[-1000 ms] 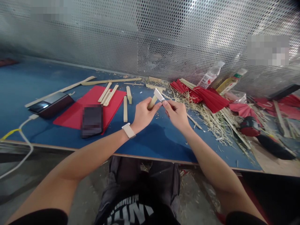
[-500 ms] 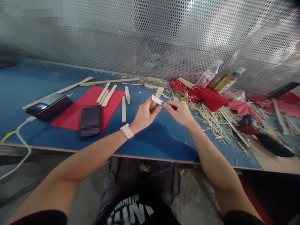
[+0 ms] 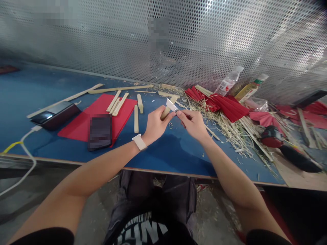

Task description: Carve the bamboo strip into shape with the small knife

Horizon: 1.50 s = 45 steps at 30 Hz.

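Observation:
My left hand (image 3: 157,125) is closed around a short pale strip of wood or bamboo (image 3: 166,112), whose far end sticks out past the fingers. In my right hand (image 3: 192,123) is a knife, its handle mostly hidden by the fingers. The broad bright blade (image 3: 171,104) points up and to the left and lies across the strip. Both hands are close together above the blue table, the thumbs almost meeting near the blade. Two similar short strips lie left of my hands, one nearer (image 3: 136,119) and one farther (image 3: 140,103).
On the left, a red folder (image 3: 76,126) carries several strips and a dark phone-like device (image 3: 100,132); a black device (image 3: 55,115) with a white cable stands beside it. Right are shavings (image 3: 231,131), red folded fans (image 3: 227,106), two bottles (image 3: 228,81) and a black-and-red tool (image 3: 272,136).
The blade has tilted a little and moved slightly farther along the strip. A few small curled shavings now lie on the table just beyond my right hand's fingers.

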Tool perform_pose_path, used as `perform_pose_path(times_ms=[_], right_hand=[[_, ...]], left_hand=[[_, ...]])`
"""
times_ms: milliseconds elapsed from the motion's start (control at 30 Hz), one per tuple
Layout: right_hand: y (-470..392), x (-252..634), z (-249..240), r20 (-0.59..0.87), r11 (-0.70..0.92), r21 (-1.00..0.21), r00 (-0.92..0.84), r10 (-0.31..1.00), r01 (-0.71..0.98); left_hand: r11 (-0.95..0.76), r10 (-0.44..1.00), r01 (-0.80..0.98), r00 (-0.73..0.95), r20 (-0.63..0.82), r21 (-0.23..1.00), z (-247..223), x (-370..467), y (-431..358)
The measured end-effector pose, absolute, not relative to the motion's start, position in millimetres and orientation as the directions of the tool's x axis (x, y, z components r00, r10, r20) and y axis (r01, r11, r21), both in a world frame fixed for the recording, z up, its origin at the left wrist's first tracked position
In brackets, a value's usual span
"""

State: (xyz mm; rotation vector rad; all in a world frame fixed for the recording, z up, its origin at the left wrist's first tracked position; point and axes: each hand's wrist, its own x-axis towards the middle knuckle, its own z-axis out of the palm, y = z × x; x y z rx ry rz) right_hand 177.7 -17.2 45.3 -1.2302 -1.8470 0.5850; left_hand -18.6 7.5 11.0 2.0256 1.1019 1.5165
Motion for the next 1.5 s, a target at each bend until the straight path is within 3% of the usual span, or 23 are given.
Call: perform_pose_path(times_ms=[267, 500, 733, 833, 1167, 1500], right_hand=[[-20, 165, 37, 0.381, 0.377, -0.813, -0.083, 0.921, 0.445], [-22, 158, 31, 0.506, 0.408, -0.719, 0.022, 0.862, 0.563], [-11, 181, 41, 0.445, 0.481, -0.624, -0.227, 0.866, 0.616], [-9, 188, 46, 0.389, 0.490, -0.641, -0.301, 0.871, 0.591], [-11, 193, 52, 0.353, 0.476, -0.665, -0.320, 0.879, 0.576], [-11, 197, 53, 0.373, 0.504, -0.599, -0.339, 0.863, 0.623]], left_hand=[[-0.607, 0.767, 0.380, 0.052, 0.640, 0.698, 12, -18, 7], [-0.607, 0.777, 0.339, 0.064, 0.626, 0.718, 15, -15, 5], [-0.585, 0.810, 0.284, 0.148, 0.568, 0.760, 16, -17, 1], [-0.610, 0.793, 0.256, 0.193, 0.578, 0.750, 14, -17, 2], [-0.646, 0.763, 0.291, 0.274, 0.585, 0.706, 8, -18, 8], [-0.652, 0.758, 0.334, 0.317, 0.570, 0.681, 8, -15, 7]])
